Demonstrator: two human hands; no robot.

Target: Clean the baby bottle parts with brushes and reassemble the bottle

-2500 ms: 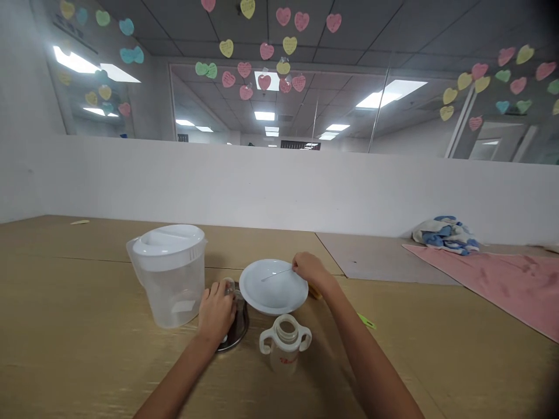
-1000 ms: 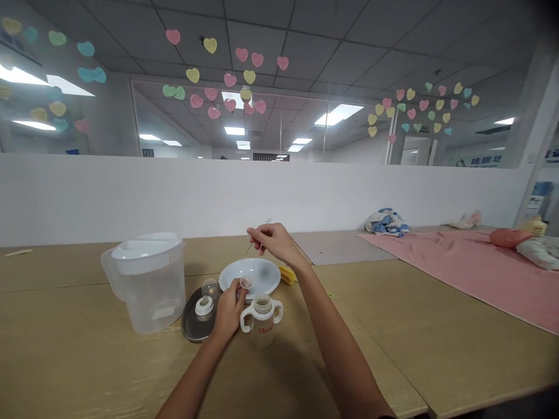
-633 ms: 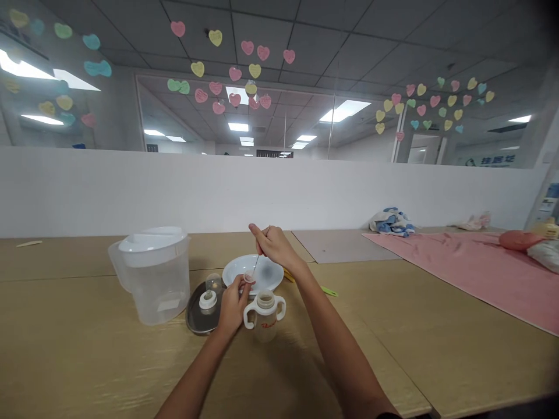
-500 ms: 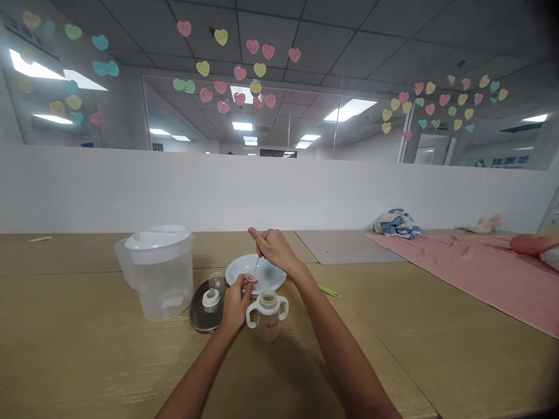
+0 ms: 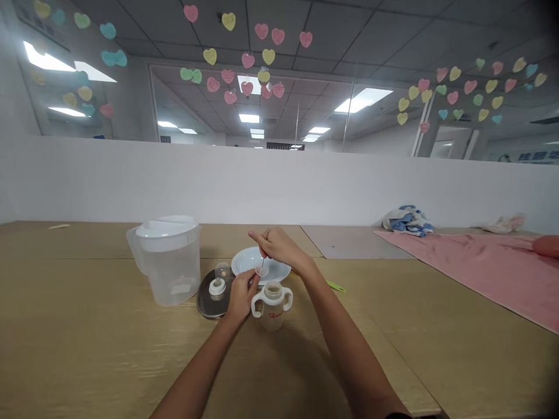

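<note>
My left hand (image 5: 243, 291) pinches a small clear round cup (image 5: 262, 271) at the near edge of a white dish (image 5: 279, 272). Above it my right hand (image 5: 275, 244) is closed on a thin stick (image 5: 262, 263), whose lower end points into the cup. An uncapped bottle with two white handles (image 5: 272, 308) stands upright just right of my left hand. Left of that hand, a dark metal tray (image 5: 205, 302) holds a white collar with a nipple (image 5: 217, 286) and a clear dome cap (image 5: 222, 271).
A lidded clear pitcher (image 5: 174, 267) stands left of the tray. Right of the dish lies a green handle (image 5: 336, 286). A pink cloth (image 5: 480, 262) covers the table's right side, with a blue and white cloth (image 5: 407, 221) behind. A white wall (image 5: 279, 186) rises behind the table.
The whole view has shifted, so the table items appear slightly higher and further right. My right hand has come a little closer to the small cup. Both hands keep their hold.
</note>
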